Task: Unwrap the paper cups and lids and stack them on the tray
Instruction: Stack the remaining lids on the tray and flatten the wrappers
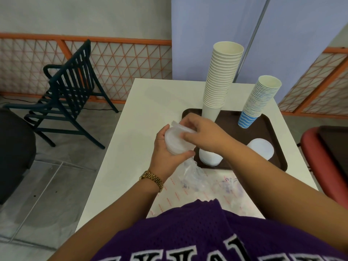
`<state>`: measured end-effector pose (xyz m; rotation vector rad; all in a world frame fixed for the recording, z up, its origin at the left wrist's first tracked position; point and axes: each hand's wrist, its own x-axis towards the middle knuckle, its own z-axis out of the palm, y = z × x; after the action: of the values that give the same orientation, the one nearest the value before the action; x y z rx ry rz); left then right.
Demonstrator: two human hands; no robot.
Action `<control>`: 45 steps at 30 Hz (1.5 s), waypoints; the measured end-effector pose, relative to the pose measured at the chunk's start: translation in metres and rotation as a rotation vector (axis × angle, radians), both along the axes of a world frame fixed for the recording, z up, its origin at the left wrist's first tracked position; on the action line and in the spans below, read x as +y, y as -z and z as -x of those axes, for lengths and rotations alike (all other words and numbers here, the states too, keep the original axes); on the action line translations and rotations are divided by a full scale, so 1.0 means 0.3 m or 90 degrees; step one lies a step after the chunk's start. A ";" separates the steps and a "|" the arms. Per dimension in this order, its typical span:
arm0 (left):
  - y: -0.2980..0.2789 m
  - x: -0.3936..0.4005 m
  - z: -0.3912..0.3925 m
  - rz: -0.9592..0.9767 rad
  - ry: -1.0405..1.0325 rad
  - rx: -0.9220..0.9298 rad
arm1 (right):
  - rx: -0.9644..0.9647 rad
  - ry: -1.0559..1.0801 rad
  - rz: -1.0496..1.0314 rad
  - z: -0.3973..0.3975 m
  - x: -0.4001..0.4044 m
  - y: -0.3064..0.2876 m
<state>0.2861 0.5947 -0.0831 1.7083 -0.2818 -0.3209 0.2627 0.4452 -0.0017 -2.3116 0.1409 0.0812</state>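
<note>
gripping the lid stack (174, 143) – left hand (165, 157) under, right fingers (185, 135) atop.

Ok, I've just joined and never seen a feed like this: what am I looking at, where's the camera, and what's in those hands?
There is no machine here: a person works with bare hands, and the one picture comes from a camera worn on their head, looking down.

On the white table sits a dark brown tray carrying a tall stack of plain white paper cups, a shorter stack of blue-striped cups and two piles of white lids.

The left hand grips a stack of translucent lids in clear wrap, and the right hand pinches the top of that wrap. Crumpled clear plastic lies below.
</note>
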 end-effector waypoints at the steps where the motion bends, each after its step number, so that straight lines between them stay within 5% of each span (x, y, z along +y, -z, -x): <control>1: 0.002 0.005 -0.002 -0.007 -0.001 0.001 | -0.014 0.033 -0.014 -0.001 -0.012 0.003; 6: 0.005 0.017 -0.009 -0.041 -0.020 -0.022 | -0.076 0.264 -0.164 -0.021 -0.152 0.070; 15: 0.018 0.016 -0.010 -0.066 -0.038 -0.025 | 0.138 0.449 -0.182 -0.008 -0.316 0.283; 25: 0.027 0.017 -0.015 -0.095 -0.045 -0.026 | 0.160 0.396 0.066 -0.021 -0.330 0.363; 35: 0.025 0.008 -0.015 -0.094 -0.038 -0.019 | 0.274 0.251 0.087 -0.012 -0.299 0.377; 40: 0.020 0.010 -0.016 -0.073 -0.035 -0.010 | 0.130 0.278 0.115 0.000 -0.278 0.308; 45: 0.010 -0.002 -0.011 -0.062 -0.017 -0.002 | -0.010 0.156 -0.008 -0.018 -0.173 0.116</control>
<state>0.2895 0.5941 -0.0860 1.8071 -0.2481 -0.3171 0.2681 0.3933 -0.0366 -2.2634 0.4131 -0.0610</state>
